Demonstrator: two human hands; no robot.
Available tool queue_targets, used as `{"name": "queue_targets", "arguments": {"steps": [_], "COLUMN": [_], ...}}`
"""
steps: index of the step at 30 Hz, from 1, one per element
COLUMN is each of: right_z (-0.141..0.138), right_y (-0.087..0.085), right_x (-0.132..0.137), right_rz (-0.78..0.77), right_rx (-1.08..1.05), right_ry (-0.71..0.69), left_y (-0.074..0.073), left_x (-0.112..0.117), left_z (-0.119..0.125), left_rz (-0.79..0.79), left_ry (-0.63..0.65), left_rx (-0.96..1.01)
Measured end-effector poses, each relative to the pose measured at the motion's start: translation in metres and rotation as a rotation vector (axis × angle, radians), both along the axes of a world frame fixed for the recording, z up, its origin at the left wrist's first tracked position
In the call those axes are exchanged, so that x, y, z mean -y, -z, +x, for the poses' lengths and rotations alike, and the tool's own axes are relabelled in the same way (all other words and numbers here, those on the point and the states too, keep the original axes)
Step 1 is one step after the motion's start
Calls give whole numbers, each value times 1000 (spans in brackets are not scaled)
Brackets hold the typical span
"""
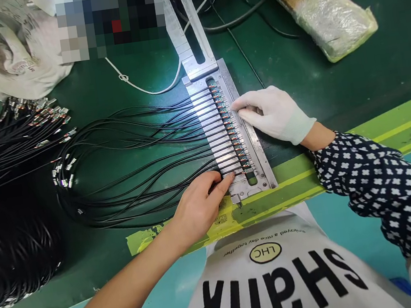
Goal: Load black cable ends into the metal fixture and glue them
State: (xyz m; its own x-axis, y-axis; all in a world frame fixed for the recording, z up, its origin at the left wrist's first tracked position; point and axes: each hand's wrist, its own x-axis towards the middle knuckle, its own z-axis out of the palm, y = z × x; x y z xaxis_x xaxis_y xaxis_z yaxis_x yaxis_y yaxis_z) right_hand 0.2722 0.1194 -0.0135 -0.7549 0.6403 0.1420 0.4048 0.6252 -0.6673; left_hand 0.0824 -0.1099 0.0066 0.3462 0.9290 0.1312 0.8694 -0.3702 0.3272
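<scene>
A slotted metal fixture (216, 145) lies in front of me, holding a row of black cables (171, 124) side by side. Small connectors with orange wire ends (234, 137) line up over its slot. My left hand (199, 200), bare, is at the near end of the row, with thumb and forefinger closed on a black cable at the metal. On the far side of the slot is my right hand (278, 115) in a white glove. Its thumb and forefinger come together at the fixture's right strip, beside the connectors; what lies between the fingertips is hidden.
A large bundle of black cables (12, 240) fills the left side. A slotted metal arm (189, 30) meets the fixture's far end. Wrapped block (326, 11) at upper right; white cloth (5, 44) at upper left. Yellow-green tape (295, 175) runs along the table edge.
</scene>
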Motion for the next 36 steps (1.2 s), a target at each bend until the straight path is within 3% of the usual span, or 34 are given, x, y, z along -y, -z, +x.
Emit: {"name": "queue_targets", "arguments": {"steps": [10, 18, 22, 27, 36], "right_z": [0, 0, 0, 0, 0], "right_y": [2, 2, 2, 2, 2], "right_x": [-1, -2, -2, -2, -3], "right_rz": [-12, -27, -24, -35, -40], "right_rx": [-31, -31, -36, -43, -33], "right_ry": [-16, -23, -25, -30, -32], "left_y": [-7, -8, 0, 8, 2], "left_x": [-1, -4, -5, -3, 0], "left_z": [3, 16, 11, 7, 8], "left_rz": [-22, -150, -108, 16, 7], "left_ry": [-3, -141, -32, 9, -49], "left_rx": [44, 92, 148, 140, 14]}}
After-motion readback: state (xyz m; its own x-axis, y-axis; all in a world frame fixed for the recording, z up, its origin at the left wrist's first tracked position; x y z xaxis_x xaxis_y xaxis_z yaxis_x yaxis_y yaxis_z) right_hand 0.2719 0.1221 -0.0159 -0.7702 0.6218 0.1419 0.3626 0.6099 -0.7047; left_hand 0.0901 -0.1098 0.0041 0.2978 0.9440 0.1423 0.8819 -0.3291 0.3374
